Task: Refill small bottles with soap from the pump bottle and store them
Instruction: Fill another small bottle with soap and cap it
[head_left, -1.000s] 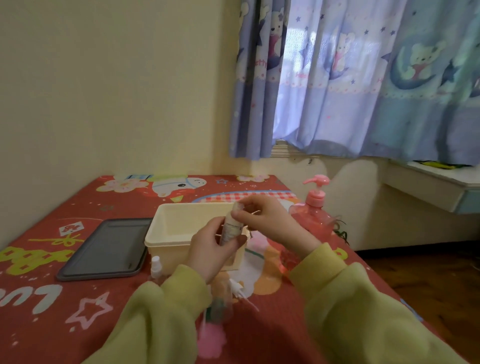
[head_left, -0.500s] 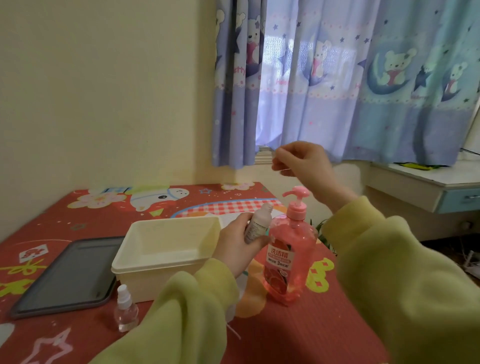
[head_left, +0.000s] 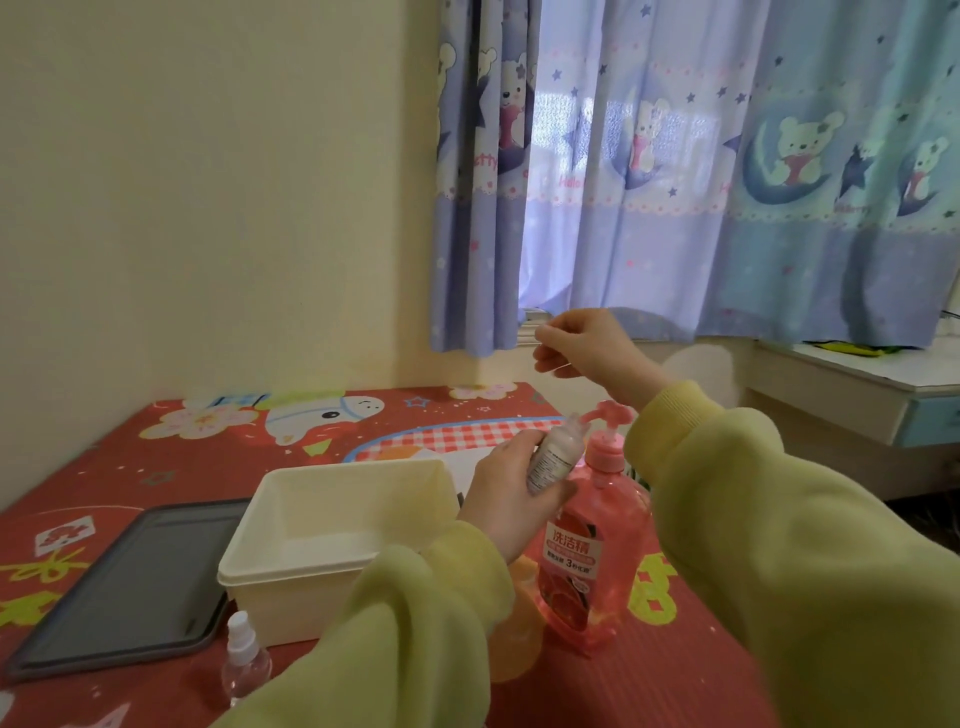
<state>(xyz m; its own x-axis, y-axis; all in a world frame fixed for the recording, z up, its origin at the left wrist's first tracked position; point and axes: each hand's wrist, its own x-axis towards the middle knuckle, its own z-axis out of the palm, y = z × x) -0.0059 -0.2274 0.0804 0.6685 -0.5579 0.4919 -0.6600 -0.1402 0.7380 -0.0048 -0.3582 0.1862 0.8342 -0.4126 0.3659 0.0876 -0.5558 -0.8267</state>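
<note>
My left hand (head_left: 496, 493) grips a small white bottle (head_left: 555, 458) with a printed label. The bottle is tilted, its open neck close to the spout of the pink pump bottle (head_left: 587, 561). That pump bottle stands upright on the red table, right of the cream box (head_left: 332, 525). My right hand (head_left: 584, 347) is raised well above the pump head. Its fingers are pinched on something small and pale that looks like the bottle's cap. A small clear spray bottle (head_left: 244, 660) stands near the table's front edge.
A dark grey tray (head_left: 130, 577) lies flat left of the cream box. The red patterned table cover (head_left: 208, 447) reaches the wall at the back. A pale shelf with a blue drawer (head_left: 857, 389) juts out at the right, under the curtain (head_left: 727, 182).
My right hand pulled the top off the small bottle and rose above the pump. My left hand carried the bottle over to the pump spout. My view swung right.
</note>
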